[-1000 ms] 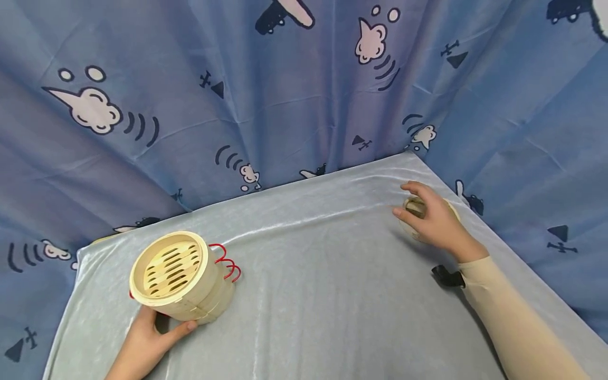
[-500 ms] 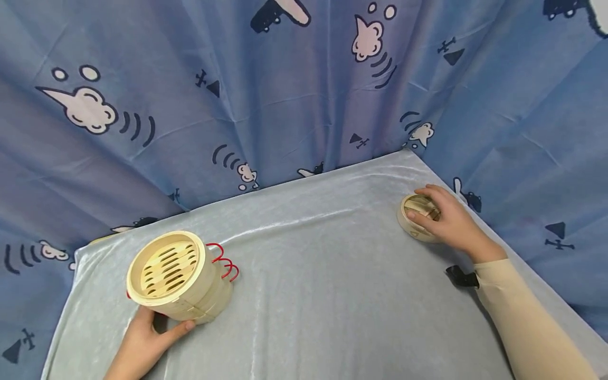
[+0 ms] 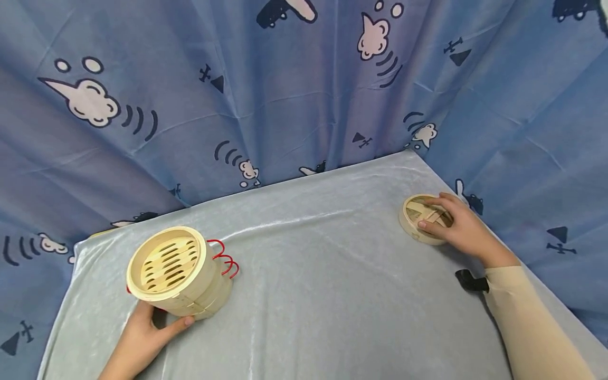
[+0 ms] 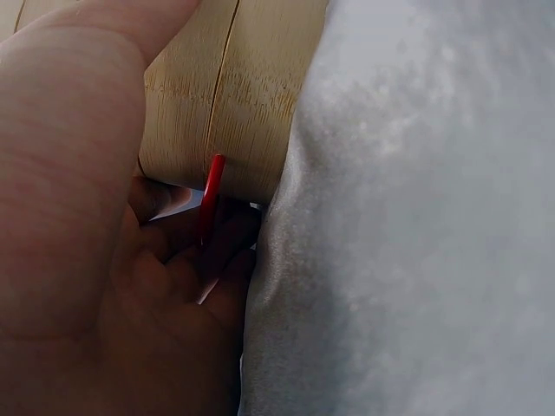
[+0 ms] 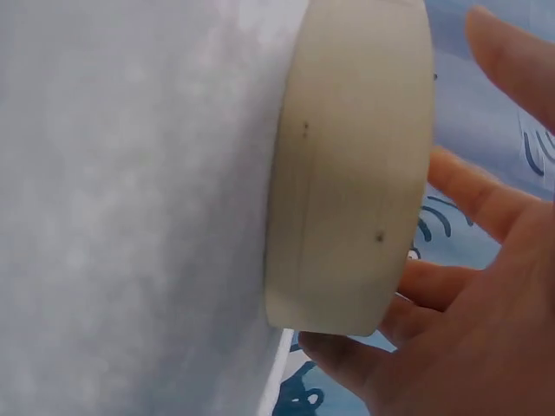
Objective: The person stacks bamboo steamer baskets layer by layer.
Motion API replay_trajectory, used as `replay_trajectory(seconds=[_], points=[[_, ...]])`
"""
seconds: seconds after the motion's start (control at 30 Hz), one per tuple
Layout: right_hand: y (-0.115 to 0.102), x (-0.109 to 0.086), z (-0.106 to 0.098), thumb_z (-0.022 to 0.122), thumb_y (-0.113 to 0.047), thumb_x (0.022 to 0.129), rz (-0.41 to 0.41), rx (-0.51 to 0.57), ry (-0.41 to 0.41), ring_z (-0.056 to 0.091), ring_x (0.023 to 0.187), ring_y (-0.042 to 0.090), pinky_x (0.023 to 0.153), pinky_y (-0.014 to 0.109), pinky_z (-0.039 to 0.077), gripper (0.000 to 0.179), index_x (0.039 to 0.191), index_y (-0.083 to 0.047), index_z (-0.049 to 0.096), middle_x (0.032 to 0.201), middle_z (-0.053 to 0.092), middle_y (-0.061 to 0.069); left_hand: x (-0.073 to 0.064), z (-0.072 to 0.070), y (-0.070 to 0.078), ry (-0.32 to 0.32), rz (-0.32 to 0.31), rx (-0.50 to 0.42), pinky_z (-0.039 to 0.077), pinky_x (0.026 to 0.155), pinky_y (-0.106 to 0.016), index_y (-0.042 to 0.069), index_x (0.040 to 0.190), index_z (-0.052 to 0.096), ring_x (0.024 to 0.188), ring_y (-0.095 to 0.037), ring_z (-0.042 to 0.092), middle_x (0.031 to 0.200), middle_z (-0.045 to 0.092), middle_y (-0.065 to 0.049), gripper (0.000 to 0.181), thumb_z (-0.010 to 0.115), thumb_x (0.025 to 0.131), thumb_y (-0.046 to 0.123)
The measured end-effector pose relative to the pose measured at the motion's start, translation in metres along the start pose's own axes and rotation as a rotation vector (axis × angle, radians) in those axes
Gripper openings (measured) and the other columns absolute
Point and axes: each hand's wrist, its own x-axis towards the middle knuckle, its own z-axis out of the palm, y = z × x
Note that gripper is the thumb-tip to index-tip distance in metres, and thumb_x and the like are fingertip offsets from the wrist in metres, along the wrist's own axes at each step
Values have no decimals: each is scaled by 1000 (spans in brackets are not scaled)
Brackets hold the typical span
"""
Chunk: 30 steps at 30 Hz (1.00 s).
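Note:
A stack of bamboo steamer baskets (image 3: 190, 295), slatted bottom of the top one showing, stands at the left of the cloth. Red wire loops (image 3: 225, 259) stick out from its side. My left hand (image 3: 144, 335) grips the stack low down, thumb at the front and fingers behind; the left wrist view shows the palm close to the bamboo wall (image 4: 230, 121). Far to the right lies a round bamboo steamer lid (image 3: 411, 230) with crossed strips. Over its near right side is my right hand (image 3: 467, 229), fingers loosely spread. In the right wrist view the thumb (image 5: 512, 65) is apart from the lid.
A grey-white velvety cloth (image 3: 304, 295) covers the table. Blue patterned curtains (image 3: 294, 105) hang along its back and right edges. A black object (image 3: 472, 281) sits at the right sleeve's cuff.
My right hand has drawn back to the right and nearer, showing more of the lid, which stays about where it was. My left hand and the steamer stack hold their place.

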Motion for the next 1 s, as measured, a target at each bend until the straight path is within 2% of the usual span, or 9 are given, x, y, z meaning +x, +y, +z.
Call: replay_trajectory(seconds=[0.13,0.27,0.53,0.87,1.0], points=[[4,-1,-1,78,-45,84,7,37,-8,21,142,49,101,73,23,62,136,-17,57,157,27,22,-1,1,1,6,0,13,26,101,-8,32,150,38,128,-3,40,140,48,5,96,92,71,17],[6,-2,-3,81,-43,82,13,62,-24,14,145,47,102,76,19,61,133,-18,59,159,22,22,-2,2,-1,3,-3,15,25,102,-8,31,150,37,127,-3,40,140,47,4,96,91,72,17],[15,-5,-3,88,-35,76,-16,109,-56,8,147,47,104,76,16,66,132,-15,57,161,16,20,-2,2,-4,16,10,31,25,102,-8,30,150,39,127,-3,41,140,48,4,97,93,70,17],[20,-13,-1,89,-35,75,42,156,-121,-8,148,42,108,74,9,77,138,-20,47,164,-6,14,0,0,-5,9,11,26,25,102,-8,30,150,39,128,-3,40,141,47,4,98,93,69,16],[20,-12,1,90,-34,74,37,164,-100,8,146,43,106,66,19,76,137,-21,50,162,7,18,0,0,-5,13,12,32,26,102,-8,30,149,39,128,-2,40,140,48,4,98,93,69,16]])
